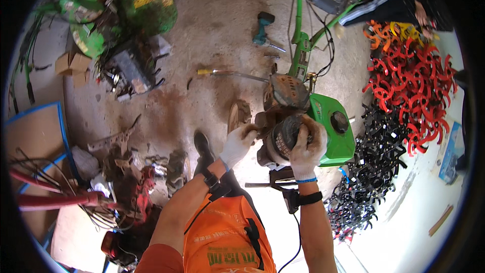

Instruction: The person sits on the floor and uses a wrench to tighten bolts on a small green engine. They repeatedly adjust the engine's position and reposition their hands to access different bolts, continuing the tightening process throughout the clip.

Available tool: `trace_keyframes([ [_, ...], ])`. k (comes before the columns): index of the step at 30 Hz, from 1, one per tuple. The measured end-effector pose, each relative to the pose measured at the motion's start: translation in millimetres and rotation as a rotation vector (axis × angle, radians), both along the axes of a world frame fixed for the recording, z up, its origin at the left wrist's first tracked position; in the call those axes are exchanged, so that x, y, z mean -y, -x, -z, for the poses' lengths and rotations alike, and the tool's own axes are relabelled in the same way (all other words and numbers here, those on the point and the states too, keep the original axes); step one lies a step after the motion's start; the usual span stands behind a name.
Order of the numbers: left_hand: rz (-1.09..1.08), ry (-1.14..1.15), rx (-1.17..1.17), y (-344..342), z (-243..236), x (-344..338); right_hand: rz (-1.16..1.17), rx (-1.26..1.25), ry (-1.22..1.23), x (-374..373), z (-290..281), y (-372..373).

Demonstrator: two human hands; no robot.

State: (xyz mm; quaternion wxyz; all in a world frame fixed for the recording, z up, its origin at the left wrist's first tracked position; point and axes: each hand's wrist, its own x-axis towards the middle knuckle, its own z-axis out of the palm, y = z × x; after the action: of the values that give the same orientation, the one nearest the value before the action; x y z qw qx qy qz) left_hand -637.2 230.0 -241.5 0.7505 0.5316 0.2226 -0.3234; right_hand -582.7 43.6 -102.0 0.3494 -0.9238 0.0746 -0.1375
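A small engine with a green fuel tank (331, 134) and a rusty, dirt-covered muffler guard (287, 92) stands in front of me, joined to a green machine frame (301, 53). On its near side is a round black cover (287, 134) with pale print. My right hand (309, 146), in a white glove, curls its fingers over this cover's top and right side. My left hand (239, 144), also gloved, is closed at the engine's left edge with thumb and fingers together; whatever lies between them is hidden. The black fuel cap (339, 121) sits on the tank.
A cordless drill (261, 30) and a yellow-handled tool (207, 72) lie on the concrete floor beyond. Piles of red tiller blades (409, 81) and black ones (371, 156) spread to the right, near another person's leg (374, 5). Dirty machine parts (131, 71) and cardboard boxes (78, 65) stand left.
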Motion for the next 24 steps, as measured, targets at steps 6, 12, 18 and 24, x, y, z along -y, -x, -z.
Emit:
trace_keyframes([
  [6, -0.005, -0.163, 0.206, 39, -2, 1, -0.025, -0.006, -0.055, 11, 11, 0],
  [12, 0.068, -0.251, 0.238, 86, -23, 3, -0.019, 0.025, -0.228, 20, 27, -2],
  [18, 0.12, -0.361, 0.242, 84, -47, 7, -0.025, 0.005, -0.196, 16, 23, -5],
  [24, 0.141, -0.422, 0.284, 84, -44, 10, -0.021, -0.013, -0.082, 16, 21, -8],
])
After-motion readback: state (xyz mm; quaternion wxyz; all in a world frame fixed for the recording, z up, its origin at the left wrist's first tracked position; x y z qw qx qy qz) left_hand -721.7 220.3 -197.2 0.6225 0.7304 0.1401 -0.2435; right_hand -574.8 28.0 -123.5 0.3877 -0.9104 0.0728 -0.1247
